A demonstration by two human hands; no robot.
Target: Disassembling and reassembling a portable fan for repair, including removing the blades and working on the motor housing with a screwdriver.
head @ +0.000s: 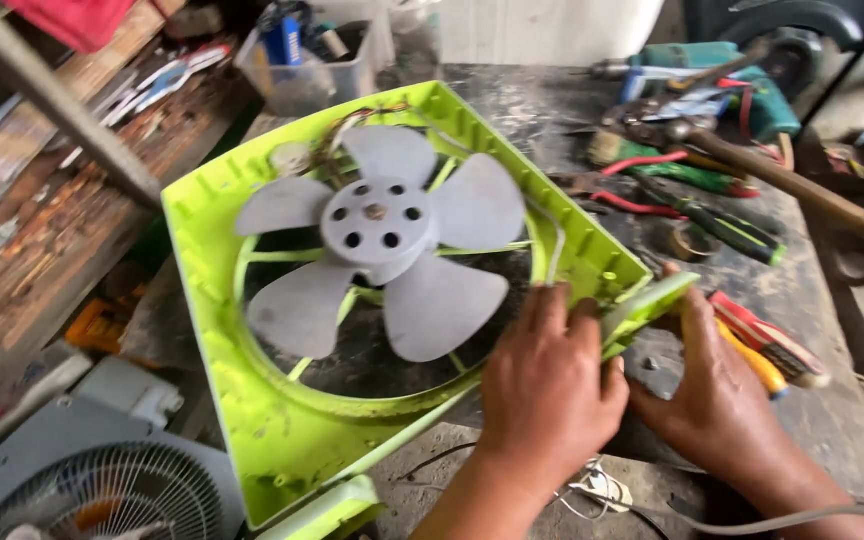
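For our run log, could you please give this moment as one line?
left hand: on green fan frame edge | right hand: gripping frame corner | grey blade: mounted | tools: behind

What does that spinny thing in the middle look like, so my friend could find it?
Start at the big lime-green square plastic fan housing tilted on the dark workbench. Inside its round opening sits the grey plastic five-blade fan propeller. It alone is pale grey, with a round hub ringed by small holes.

Your fan housing [282, 440]: glossy lime plastic. Blades [382, 240]: matt grey plastic, dusty. Workbench [832, 300]: rough, grimy. Hammer handle [802, 190]: wood.
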